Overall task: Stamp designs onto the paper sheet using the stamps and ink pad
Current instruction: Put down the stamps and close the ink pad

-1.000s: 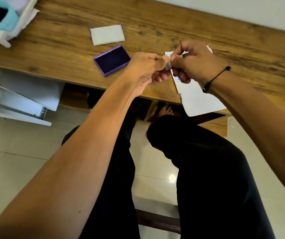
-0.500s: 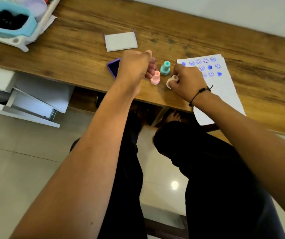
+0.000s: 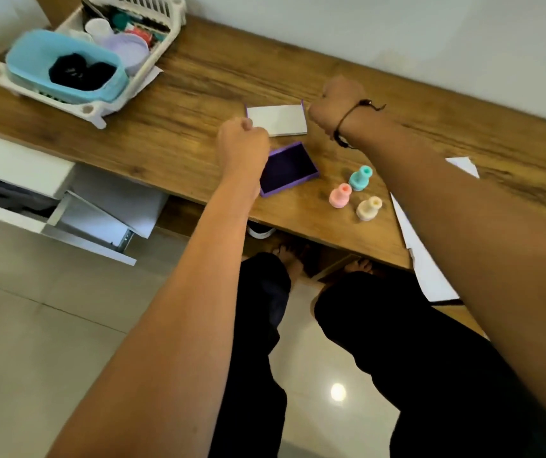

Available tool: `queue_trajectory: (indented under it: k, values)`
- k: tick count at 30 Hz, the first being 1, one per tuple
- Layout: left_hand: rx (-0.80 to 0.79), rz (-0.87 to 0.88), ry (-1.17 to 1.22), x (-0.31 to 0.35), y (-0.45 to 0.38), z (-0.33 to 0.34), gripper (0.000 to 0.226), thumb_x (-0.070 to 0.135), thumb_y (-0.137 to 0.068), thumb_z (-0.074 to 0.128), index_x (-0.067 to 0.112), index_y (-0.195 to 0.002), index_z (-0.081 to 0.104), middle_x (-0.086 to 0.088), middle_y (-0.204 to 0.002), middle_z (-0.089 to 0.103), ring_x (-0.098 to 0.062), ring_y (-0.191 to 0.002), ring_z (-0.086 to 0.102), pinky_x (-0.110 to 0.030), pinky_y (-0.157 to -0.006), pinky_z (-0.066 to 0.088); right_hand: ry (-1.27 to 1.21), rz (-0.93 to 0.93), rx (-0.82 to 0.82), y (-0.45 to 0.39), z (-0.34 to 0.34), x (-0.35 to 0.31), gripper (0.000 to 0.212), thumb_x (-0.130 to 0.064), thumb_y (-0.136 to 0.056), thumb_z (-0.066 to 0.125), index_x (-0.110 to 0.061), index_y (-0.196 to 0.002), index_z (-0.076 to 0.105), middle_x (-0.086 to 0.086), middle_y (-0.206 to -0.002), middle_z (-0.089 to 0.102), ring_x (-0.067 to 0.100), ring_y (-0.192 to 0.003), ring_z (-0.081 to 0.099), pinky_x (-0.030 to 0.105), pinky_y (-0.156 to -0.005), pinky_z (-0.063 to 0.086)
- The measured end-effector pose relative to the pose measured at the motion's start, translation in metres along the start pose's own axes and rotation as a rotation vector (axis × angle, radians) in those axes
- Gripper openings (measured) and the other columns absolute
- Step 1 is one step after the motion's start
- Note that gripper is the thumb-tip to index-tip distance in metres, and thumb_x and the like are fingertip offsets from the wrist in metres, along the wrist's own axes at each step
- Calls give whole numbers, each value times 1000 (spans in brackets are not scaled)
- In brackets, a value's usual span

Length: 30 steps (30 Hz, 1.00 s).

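Note:
The open purple ink pad [image 3: 290, 168] lies on the wooden desk [image 3: 182, 127], with its white lid [image 3: 278, 120] just behind it. Three stamps stand upright to the pad's right: teal [image 3: 360, 177], pink [image 3: 340, 195] and cream [image 3: 368, 208]. My right forearm hides most of the white paper sheet [image 3: 425, 262], which overhangs the desk's front edge. My left hand [image 3: 243, 143] is a closed fist over the pad's left end, touching the lid's left corner. My right hand [image 3: 334, 107] is a closed fist at the lid's right edge. I see nothing in either fist.
A white basket [image 3: 99, 109] at the desk's back left holds a blue tub [image 3: 63, 66] and several small items. An open white drawer [image 3: 93, 223] sticks out below the desk's left side. My legs and bare feet are under the desk.
My right hand has let go of the cream stamp, which now stands by the pink and teal ones. Both fists have moved away from the stamps to the lid's two ends.

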State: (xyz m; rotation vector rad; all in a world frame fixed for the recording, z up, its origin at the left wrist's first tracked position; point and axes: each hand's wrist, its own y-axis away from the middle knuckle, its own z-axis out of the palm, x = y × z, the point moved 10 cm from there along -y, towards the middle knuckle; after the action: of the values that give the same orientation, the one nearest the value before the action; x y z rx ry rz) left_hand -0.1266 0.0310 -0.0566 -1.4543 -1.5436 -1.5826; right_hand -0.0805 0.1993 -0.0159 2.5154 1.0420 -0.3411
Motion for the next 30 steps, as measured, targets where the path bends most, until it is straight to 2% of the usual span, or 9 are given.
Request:
queue_trajectory:
  k: [3, 5, 7, 10, 13, 17, 23, 27, 30]
  values:
    - [8, 27, -84, 8, -19, 6, 37, 0, -84, 37, -9, -115, 55, -25, -116, 62, -24, -69, 56, -24, -39, 30, -30, 99, -102, -24, 25, 2, 20, -16, -92, 44, -6, -93, 61, 9, -83, 52, 21, -68, 49, 25, -53, 39]
    - [17, -13, -114, 6, -28, 11, 42, 2, -86, 35, -6, -122, 53, -23, -130, 55, -34, -110, 59, -36, -58, 46, -134, 163, -144, -29, 39, 6, 31, -18, -92, 46, -6, -120, 54, 8, -83, 53, 22, -76, 50, 27, -68, 42]
    - [47, -55, -83, 2, -35, 10, 41, 3, -87, 38, -2, -123, 55, -19, -130, 57, -32, -120, 54, -36, -82, 52, -305, 227, -125, -30, 44, 9, 38, -17, -92, 48, -10, -129, 48, 9, -101, 58, 20, -82, 51, 26, -70, 44]
    - [89, -68, -60, -4, -42, 6, 37, 2, -88, 42, 0, -122, 57, -16, -125, 60, -28, -114, 60, -34, -88, 52, -652, 272, -115, -29, 46, 9, 25, -14, -93, 40, -12, -114, 55, 4, -95, 55, 15, -77, 51, 22, -53, 41]
    - [96, -28, -69, -7, -45, 2, 21, -1, -84, 48, -3, -96, 65, -19, -109, 68, -28, -96, 68, -29, -59, 50, -1004, 317, -144, -18, 45, 7, 10, -21, -91, 44, -16, -86, 51, 2, -89, 58, 18, -77, 60, 22, -50, 45]
    - [30, -28, -42, -6, -43, 2, 12, 2, -76, 53, 2, -72, 64, -15, -72, 65, -21, -54, 54, -18, -37, 29, -1383, 325, -288, 5, 46, -3, 27, -33, -94, 46, -13, -111, 50, 8, -108, 64, 24, -96, 65, 30, -63, 56]
    - [-95, 27, -19, 6, -22, 9, 28, 2, -77, 55, 9, -51, 50, -7, -52, 50, -11, -34, 42, -16, -35, 28, -1262, 153, -593, 49, 46, -21, 46, -41, -81, 47, -15, -119, 49, 11, -116, 61, 35, -107, 63, 44, -88, 45]
    - [-210, 56, -4, 13, -10, 16, 32, 0, -81, 54, 12, -52, 49, -3, -44, 52, -4, -26, 43, -13, -33, 28, -1113, 86, -681, 63, 44, -22, 55, -43, -67, 57, -16, -115, 50, 8, -112, 59, 26, -99, 62, 42, -84, 43]
    - [-228, 12, -6, 8, -12, 8, 28, 2, -84, 52, 9, -57, 53, -8, -54, 53, -10, -36, 43, -20, -38, 29, -897, 113, -558, 64, 35, -15, 53, -57, -70, 61, -18, -106, 53, 6, -104, 59, 24, -90, 57, 32, -69, 44]
